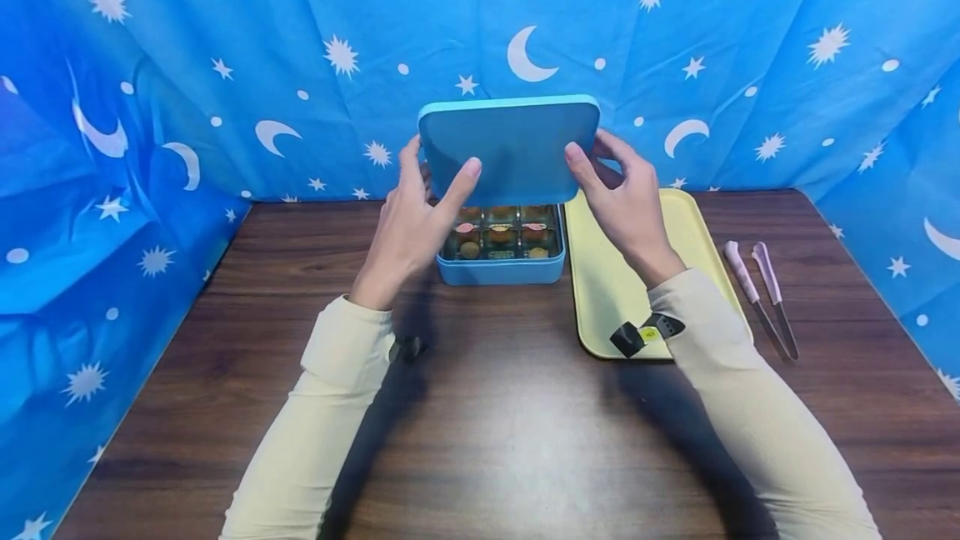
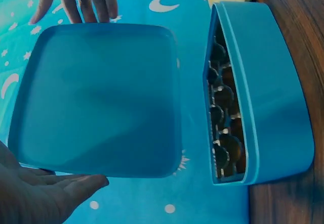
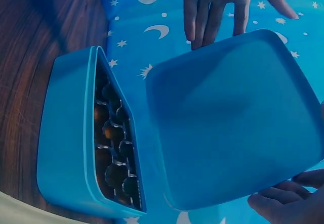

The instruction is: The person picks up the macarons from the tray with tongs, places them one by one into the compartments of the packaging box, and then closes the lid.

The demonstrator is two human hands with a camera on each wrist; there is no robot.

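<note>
A flat blue lid [image 1: 517, 144] is held tilted up in the air, its inner face towards me. My left hand [image 1: 411, 227] grips its left edge, thumb in front and fingers behind. On the right edge, my right hand [image 1: 626, 205] holds it the same way. Below and just behind stands the matching blue box [image 1: 501, 273], uncovered on the table. Small round pieces [image 1: 498, 232] sit in its divided compartments, some with coloured tops. The lid hides the back part of the box in the head view.
To the right of the box lies a yellow tray [image 1: 701, 232], partly under my right forearm. Two knives [image 1: 757, 290] with pale pink handles lie farther right on the dark wooden table [image 1: 480, 440]. A blue cloth [image 1: 450, 7] with moons and stars hangs behind.
</note>
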